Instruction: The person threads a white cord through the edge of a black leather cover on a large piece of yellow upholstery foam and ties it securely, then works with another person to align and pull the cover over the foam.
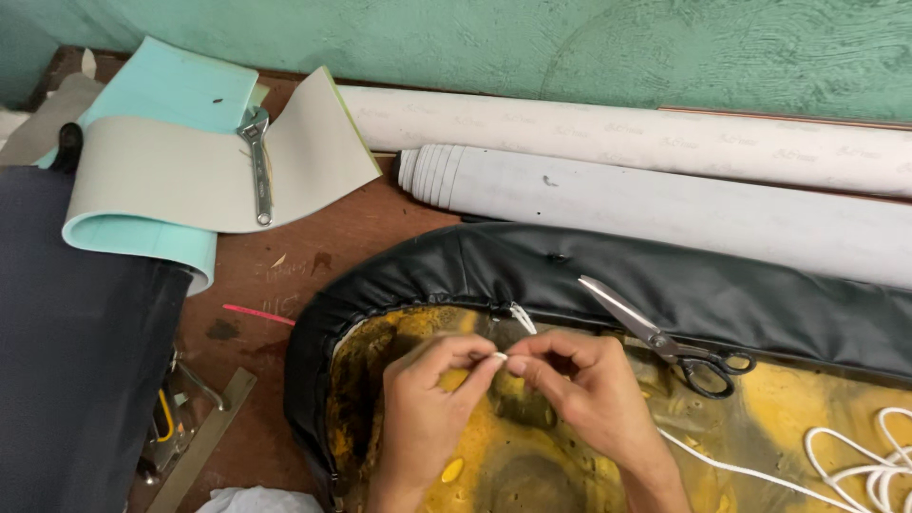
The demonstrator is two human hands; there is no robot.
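Observation:
My left hand and my right hand meet over a black-covered seat lying upside down, its yellow underside facing up. Both pinch the end of a white cord between thumb and fingers. The cord trails off to the right under my right wrist to a loose pile. A short white strand pokes out at the black cover's edge just above my fingers. Scissors with black handles lie on the seat, right of my hands.
Two white rolls of sheet material lie along the green wall. An adjustable wrench rests on folded grey and teal sheets at the upper left. Dark fabric covers the left side, with metal tools beside it on the brown table.

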